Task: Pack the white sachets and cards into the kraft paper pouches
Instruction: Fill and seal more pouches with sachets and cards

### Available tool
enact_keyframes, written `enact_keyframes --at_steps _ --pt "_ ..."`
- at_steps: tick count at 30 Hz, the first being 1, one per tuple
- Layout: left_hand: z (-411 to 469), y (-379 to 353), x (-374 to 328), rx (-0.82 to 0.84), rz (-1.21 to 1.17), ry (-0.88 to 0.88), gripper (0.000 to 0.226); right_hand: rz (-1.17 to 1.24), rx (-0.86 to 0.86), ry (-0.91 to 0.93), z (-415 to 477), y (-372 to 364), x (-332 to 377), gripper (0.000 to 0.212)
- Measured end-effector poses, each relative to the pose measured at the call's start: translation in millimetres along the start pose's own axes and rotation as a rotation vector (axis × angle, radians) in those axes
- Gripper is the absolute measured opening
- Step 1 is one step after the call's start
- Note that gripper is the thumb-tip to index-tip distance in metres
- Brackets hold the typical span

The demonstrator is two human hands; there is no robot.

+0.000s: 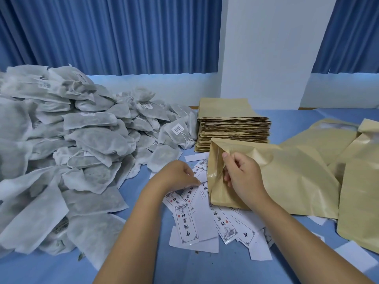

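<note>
As left hand (176, 175) pinches card (204, 188), pouch (287, 181) open

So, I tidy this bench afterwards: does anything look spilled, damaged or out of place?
Nothing looks damaged. The cards lie in a loose, overlapping scatter, some blank side up, unlike the squared stack of pouches. A few dark flecks lie on the blue table beside the sachets, possibly spilled contents.

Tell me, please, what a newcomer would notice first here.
The heap of white sachets fills the left side. At centre, the right hand holds a kraft paper pouch open by its mouth while the left hand pinches one of the printed cards scattered below. A stack of flat pouches stands behind.
</note>
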State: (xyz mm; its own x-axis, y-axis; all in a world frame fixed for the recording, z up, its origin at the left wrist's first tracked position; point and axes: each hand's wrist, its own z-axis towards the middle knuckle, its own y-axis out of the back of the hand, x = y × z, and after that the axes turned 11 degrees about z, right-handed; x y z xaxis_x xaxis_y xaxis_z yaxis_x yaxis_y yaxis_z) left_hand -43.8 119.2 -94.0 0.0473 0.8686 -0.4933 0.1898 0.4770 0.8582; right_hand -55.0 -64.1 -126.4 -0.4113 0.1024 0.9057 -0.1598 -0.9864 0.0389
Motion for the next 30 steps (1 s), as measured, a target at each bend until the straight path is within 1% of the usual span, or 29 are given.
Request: enact_keyframes --at_steps 2,4,7,8,9,10,11,13,14,15,17,19,23,27,30 --pt "-2 1 2 -0.002 0.021 -0.007 0.021 -0.006 0.003 0.003 0 0 1 0.044" --pt "-1 0 2 -0.043 0.083 -0.019 0.023 -0.002 0.005 0.002 0 1 1 0.044" --pt "6 2 3 -0.206 0.233 0.034 0.030 0.006 0.005 0.000 1 1 2 0.044" --pt "7 3 5 -0.266 0.244 0.063 0.031 0.007 0.004 0.000 1 0 2 0.044" --pt "8 4 6 -0.316 0.204 0.085 0.031 0.006 0.002 0.000 1 0 2 0.044" --pt "9 6 8 -0.343 0.116 0.093 0.029 0.004 0.002 0.001 0 0 3 0.044" --pt "9 7 10 -0.338 -0.025 0.085 0.027 0.000 0.003 0.003 0 0 3 0.044" --pt "5 9 9 -0.267 -0.350 0.058 0.024 -0.004 0.006 0.006 -1 0 5 0.044" --pt "3 10 7 -0.223 -0.464 0.044 0.020 0.005 0.005 0.004 -1 0 6 0.044" --pt "2 10 4 -0.188 -0.519 0.026 0.016 0.024 0.002 -0.001 -1 0 7 0.043" --pt "-1 8 -3 -0.164 -0.546 0.000 0.013 0.079 -0.011 -0.014 -1 0 11 0.042" --pt "-1 5 -11 -0.181 -0.557 0.002 0.013 0.127 -0.028 -0.032 -1 1 15 0.042" --pt "0 -5 -24 -0.160 -0.558 -0.010 0.004 0.164 -0.026 -0.038 -3 -1 22 0.041" --pt "3 -13 -27 -0.137 -0.590 -0.060 0.011 0.183 0.013 -0.024 -7 -4 27 0.043" --pt "2 -17 -29 -0.170 -0.639 -0.120 0.010 0.208 0.030 -0.022 -8 -5 32 0.043"
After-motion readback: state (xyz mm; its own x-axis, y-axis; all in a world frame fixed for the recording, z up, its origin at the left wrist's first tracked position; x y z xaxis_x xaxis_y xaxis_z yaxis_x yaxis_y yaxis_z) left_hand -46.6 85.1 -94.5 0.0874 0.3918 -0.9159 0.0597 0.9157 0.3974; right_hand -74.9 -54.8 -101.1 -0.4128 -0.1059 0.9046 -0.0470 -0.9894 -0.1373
